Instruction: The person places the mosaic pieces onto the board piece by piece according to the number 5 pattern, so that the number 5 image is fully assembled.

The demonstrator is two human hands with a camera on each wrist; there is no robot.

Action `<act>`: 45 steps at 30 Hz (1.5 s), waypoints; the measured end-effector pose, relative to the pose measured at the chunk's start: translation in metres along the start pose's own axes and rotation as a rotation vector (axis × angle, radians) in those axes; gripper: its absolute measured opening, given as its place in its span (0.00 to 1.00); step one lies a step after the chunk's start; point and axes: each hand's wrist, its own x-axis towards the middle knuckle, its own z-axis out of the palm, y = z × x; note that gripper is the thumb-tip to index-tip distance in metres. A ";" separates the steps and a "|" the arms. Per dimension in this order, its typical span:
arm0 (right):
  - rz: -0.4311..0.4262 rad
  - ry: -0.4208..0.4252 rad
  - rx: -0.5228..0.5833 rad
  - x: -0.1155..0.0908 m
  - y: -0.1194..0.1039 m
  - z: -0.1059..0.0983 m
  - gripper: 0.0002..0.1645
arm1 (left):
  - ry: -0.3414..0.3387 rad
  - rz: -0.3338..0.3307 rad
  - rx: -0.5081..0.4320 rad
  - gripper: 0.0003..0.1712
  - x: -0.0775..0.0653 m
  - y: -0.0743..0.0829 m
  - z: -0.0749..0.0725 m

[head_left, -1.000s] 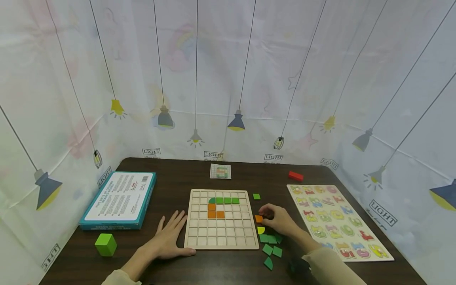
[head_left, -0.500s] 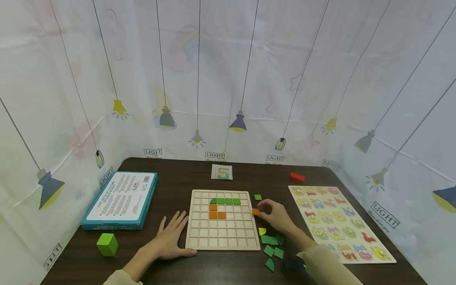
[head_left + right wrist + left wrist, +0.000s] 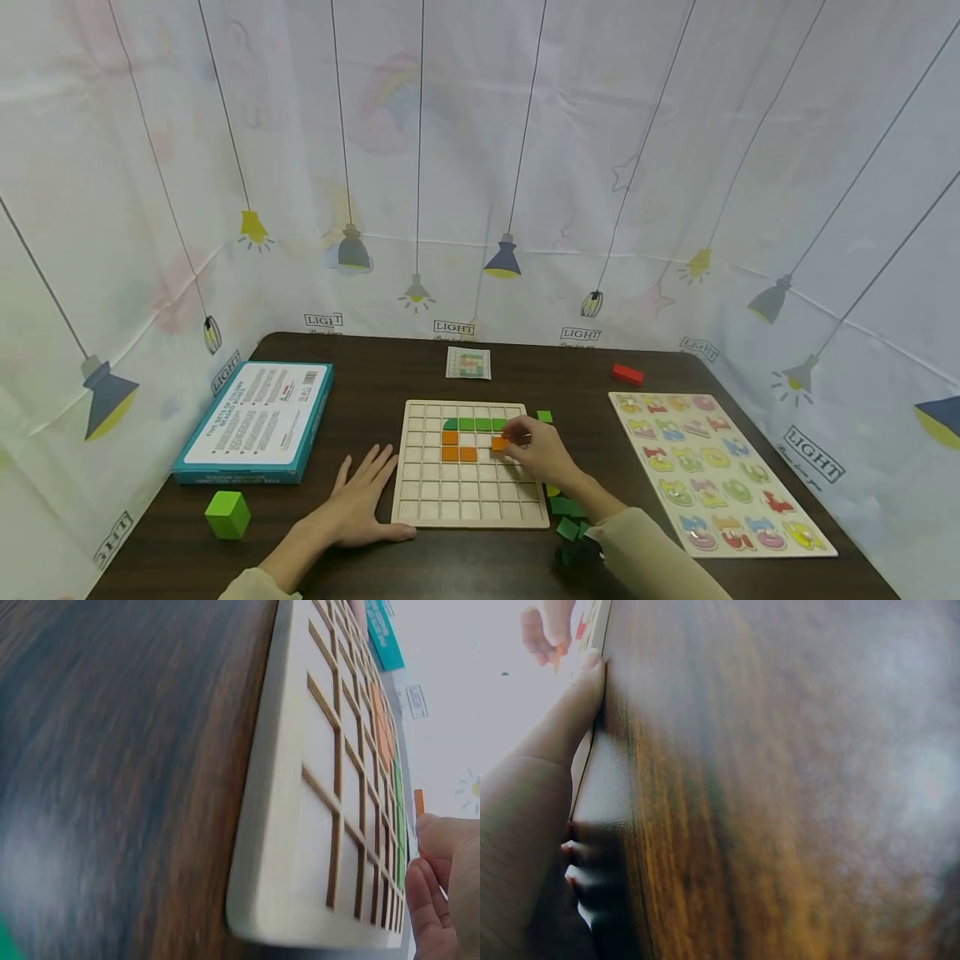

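Note:
My right hand (image 3: 542,454) pinches an orange square tile (image 3: 498,445) between thumb and fingers over the right part of a wooden grid board (image 3: 442,492). In the right wrist view the same tile (image 3: 419,802) stands edge-on above the fingertips. Set in the board are a green row of square tiles (image 3: 467,424) with a rounded dark green piece (image 3: 451,425) at its left end, and three orange tiles (image 3: 449,453) below. Fingers spread, my left hand (image 3: 362,500) lies flat on the table against the board's left edge.
Several green tiles (image 3: 566,507) lie right of the board, partly hidden by my right forearm. A picture puzzle board (image 3: 720,467) and red block (image 3: 627,374) are farther right. On the left are a blue box (image 3: 251,417) and green cube (image 3: 227,514). A pattern card (image 3: 468,363) lies behind.
My right hand has picked the orange tile off the table beside the board and carried it left over the grid. The left hand keeps its place.

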 end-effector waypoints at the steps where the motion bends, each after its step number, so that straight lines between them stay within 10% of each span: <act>1: -0.003 -0.007 -0.002 0.001 0.000 0.002 0.13 | 0.000 0.002 -0.002 0.66 0.000 0.000 0.000; 36: -0.027 -0.051 -0.041 0.003 -0.005 0.021 0.13 | -0.004 -0.011 0.017 0.67 0.002 -0.003 0.001; 45: 0.129 -0.021 0.077 0.001 -0.002 -0.001 0.10 | -0.012 -0.009 0.010 0.67 0.001 -0.002 0.000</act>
